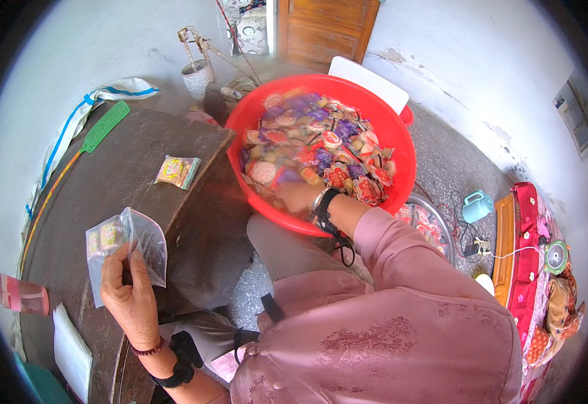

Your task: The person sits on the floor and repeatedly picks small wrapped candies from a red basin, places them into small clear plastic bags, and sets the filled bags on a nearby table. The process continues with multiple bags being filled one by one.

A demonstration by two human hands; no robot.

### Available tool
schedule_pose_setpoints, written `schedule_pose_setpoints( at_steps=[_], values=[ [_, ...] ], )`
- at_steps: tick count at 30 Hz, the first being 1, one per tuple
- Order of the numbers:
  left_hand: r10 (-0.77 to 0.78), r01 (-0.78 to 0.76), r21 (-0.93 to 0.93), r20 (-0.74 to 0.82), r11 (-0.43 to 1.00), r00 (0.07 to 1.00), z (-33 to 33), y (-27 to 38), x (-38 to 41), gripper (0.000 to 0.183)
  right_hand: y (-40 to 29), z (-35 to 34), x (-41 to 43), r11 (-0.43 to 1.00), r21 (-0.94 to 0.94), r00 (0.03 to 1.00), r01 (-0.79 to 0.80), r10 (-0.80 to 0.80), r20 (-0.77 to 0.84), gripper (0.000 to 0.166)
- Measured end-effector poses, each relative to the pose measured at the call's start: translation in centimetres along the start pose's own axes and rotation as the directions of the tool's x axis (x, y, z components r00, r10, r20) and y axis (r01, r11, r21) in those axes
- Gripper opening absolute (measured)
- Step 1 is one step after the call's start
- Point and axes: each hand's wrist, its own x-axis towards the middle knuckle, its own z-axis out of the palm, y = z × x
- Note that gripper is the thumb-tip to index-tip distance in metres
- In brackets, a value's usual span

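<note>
Over the dark wooden table, my left hand [130, 283] pinches the edge of a clear plastic bag [147, 247] between thumb and fingers. Small wrapped packets [109, 235] lie inside that bag. A single wrapped snack packet [178, 171] rests on the table near its edge. My right hand [294, 197] reaches into a large red plastic basin [410, 166] full of small wrapped packets in red, purple and clear film. Its fingers are blurred and partly among the packets, so whether they grasp one cannot be told.
The dark wooden table [137, 146] bears a green fly swatter [106, 126], a stack of clear bags [71, 348] and a pink-banded plastic cup [23, 295]. Behind the basin are a white board [370, 81] and a hand pump [198, 76]. A metal basin [448, 232] with packets stands right, near a light-blue jug [477, 206].
</note>
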Motion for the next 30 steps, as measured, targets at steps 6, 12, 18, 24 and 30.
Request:
schedule_pose_setpoints(
  at_steps=[6,12,18,24,30],
  values=[
    [0.020,-0.020,-0.026,-0.020,0.999,1.000,0.3,-0.6,-0.1,0.014,7.7,3.2,-0.5,0.958,0.254,0.988,0.130,-0.103,-0.114,0.037],
    [0.042,-0.042,0.009,-0.011,0.999,0.999,0.2,-0.3,-0.1,0.014,12.9,3.9,-2.5,0.998,0.046,0.997,0.053,-0.056,0.061,0.044],
    [0.057,-0.057,0.046,-0.008,0.997,0.998,0.1,-0.2,0.0,0.014,7.7,1.6,-6.1,0.998,0.062,1.000,-0.005,0.005,-0.011,0.029],
    [0.050,-0.050,0.047,-0.016,0.998,0.999,0.0,-0.5,0.0,0.013,5.5,4.5,-5.0,0.991,-0.129,0.995,-0.028,0.015,-0.098,0.020],
    [-0.017,0.016,-0.036,-0.005,0.999,1.000,0.2,0.1,0.0,0.012,2.9,0.9,-6.9,0.999,0.040,0.984,-0.011,0.018,-0.178,0.021]
  ],
)
